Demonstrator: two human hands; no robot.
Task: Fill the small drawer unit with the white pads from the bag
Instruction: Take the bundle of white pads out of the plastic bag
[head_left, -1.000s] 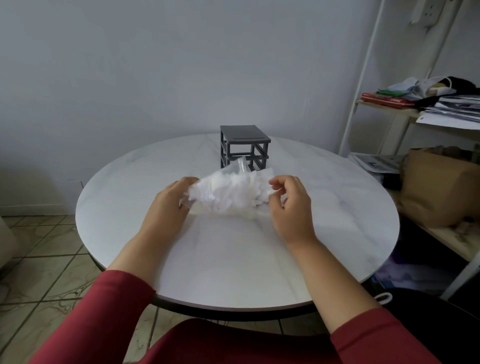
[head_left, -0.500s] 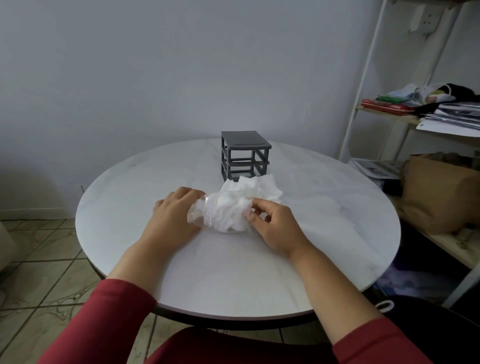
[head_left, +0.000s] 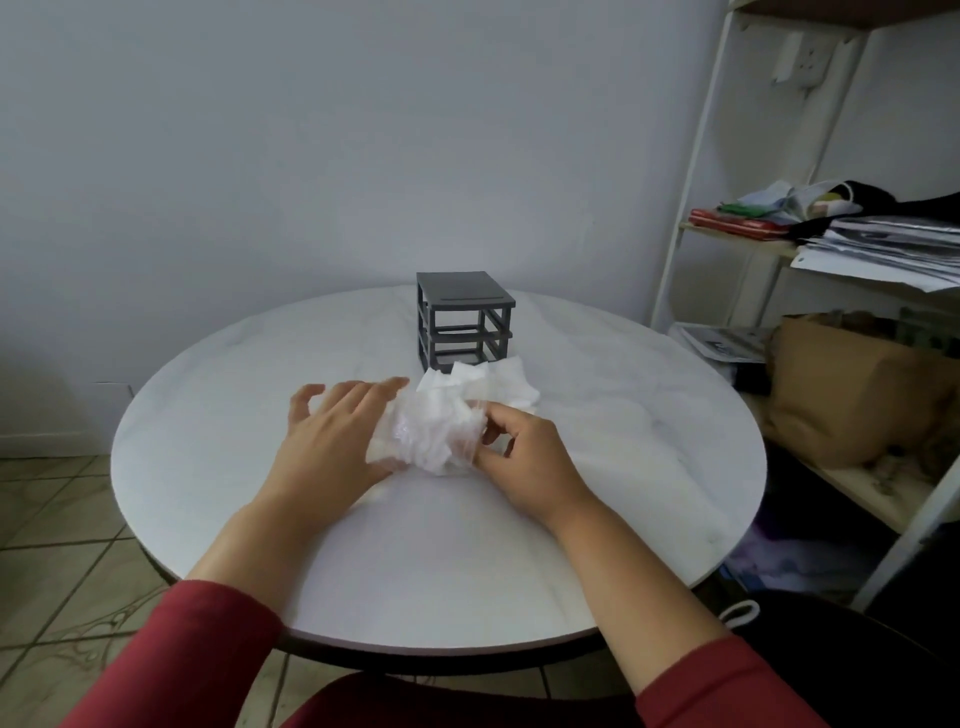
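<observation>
The clear, crinkled plastic bag (head_left: 431, 434) is found on the round white marble-look table (head_left: 623, 493), just in front of the small dark grey open-framed drawer unit (head_left: 462, 317). A second ago it was held up; now it has been lowered, and several white square pads (head_left: 491, 384) are spilled from its far end by the unit's base. The bag is pressed by the left hand (head_left: 332, 436), fingers spread flat. Its near edge seems pinched by the right hand (head_left: 530, 457), though the plastic blurs this. Emptying is judged begun; no pad is seen inside the unit.

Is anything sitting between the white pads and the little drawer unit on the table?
Nothing visible does. Loose white pads lie directly in front of the drawer unit; the rest sit in the clear bag that the right hand pinches.
</observation>
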